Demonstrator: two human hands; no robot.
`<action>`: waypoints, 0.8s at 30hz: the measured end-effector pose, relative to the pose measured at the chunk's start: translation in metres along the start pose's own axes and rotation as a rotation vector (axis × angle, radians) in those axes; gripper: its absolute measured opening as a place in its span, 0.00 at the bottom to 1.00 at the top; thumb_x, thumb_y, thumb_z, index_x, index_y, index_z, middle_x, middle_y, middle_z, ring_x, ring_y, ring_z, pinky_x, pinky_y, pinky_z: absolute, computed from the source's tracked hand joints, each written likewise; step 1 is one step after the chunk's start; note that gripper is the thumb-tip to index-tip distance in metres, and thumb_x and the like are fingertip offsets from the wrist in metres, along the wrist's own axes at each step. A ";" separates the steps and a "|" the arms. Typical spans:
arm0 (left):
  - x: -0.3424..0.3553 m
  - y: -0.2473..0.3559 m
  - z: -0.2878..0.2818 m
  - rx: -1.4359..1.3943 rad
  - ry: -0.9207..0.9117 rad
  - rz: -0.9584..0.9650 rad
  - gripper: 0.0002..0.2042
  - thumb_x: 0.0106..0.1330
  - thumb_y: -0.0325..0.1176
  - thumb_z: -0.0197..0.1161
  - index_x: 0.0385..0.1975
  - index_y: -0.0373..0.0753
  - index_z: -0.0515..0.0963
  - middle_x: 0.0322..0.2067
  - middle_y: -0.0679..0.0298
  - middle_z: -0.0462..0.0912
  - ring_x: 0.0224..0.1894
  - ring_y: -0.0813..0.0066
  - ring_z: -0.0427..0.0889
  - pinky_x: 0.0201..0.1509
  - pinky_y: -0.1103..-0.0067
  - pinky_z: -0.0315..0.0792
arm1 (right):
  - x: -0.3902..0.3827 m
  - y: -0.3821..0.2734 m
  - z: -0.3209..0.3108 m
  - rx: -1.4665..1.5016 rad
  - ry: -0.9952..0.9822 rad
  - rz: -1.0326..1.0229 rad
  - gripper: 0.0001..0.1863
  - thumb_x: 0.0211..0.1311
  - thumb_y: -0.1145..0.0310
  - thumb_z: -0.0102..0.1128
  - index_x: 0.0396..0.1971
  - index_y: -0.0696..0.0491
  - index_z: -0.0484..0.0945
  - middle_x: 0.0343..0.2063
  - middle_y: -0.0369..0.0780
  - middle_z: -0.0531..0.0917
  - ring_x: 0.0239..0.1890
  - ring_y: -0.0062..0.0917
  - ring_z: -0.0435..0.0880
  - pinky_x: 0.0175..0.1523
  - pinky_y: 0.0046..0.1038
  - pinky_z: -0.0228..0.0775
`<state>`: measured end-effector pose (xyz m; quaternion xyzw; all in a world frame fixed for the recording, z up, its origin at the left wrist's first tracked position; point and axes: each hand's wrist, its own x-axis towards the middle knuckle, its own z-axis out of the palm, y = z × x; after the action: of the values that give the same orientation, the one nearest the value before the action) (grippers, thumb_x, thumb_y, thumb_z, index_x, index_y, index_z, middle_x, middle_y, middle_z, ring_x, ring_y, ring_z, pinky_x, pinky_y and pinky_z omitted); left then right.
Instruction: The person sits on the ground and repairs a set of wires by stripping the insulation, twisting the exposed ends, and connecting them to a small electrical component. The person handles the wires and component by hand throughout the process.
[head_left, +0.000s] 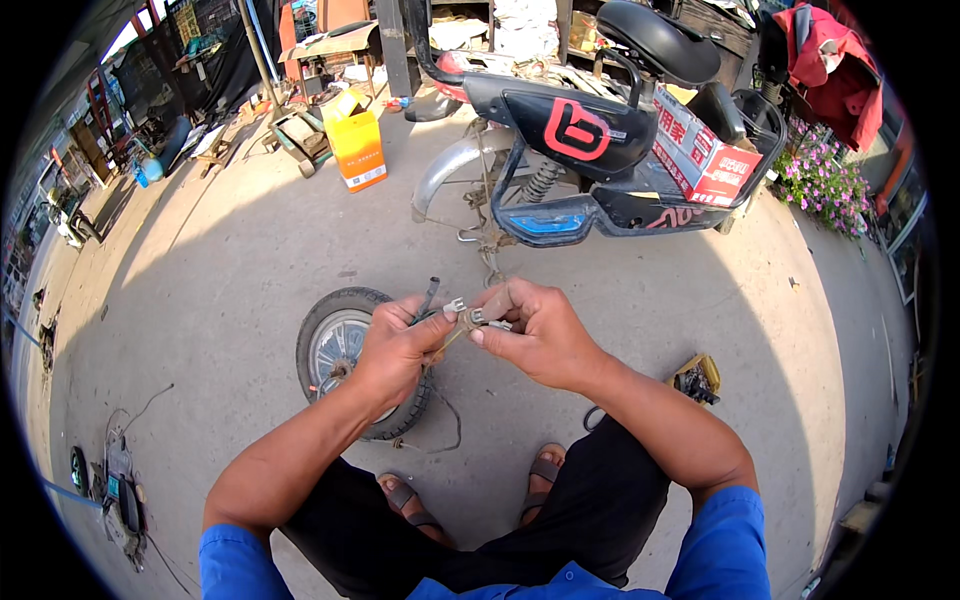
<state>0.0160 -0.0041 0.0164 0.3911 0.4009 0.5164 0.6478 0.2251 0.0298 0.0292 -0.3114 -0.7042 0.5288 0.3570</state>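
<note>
My left hand (395,350) is closed, pinching a small pale wire connector (454,305) between thumb and fingers. A dark cable end (430,293) sticks up beside its fingers. My right hand (540,335) is closed on another small pale connector (499,325), close to the left one. Metal-looking terminal pieces (474,316) show between the two hands, and a thin yellowish wire runs down from there. Under my left forearm lies a spoked-looking wheel with a black tyre (307,340); the forearm and hand hide part of it. A loose cable (459,425) curves beside the wheel.
Ahead stands a black electric scooter (545,130) with its rear wheel absent and a red-white carton (705,160) on its footboard. An orange-yellow box (354,145) is at its left. A small open bag (710,370) lies by my right knee; parts and cables (120,490) lie far left.
</note>
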 end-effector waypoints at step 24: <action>-0.006 -0.005 0.008 0.351 0.123 0.245 0.05 0.67 0.26 0.66 0.29 0.37 0.78 0.24 0.76 0.74 0.27 0.91 0.66 0.28 0.84 0.59 | 0.005 0.008 -0.001 0.070 0.104 0.130 0.15 0.59 0.67 0.71 0.33 0.65 0.79 0.24 0.40 0.83 0.26 0.17 0.80 0.29 0.22 0.71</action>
<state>0.0247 -0.0115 0.0152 0.5116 0.4728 0.5365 0.4763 0.2235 0.0365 0.0226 -0.3711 -0.6440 0.5582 0.3688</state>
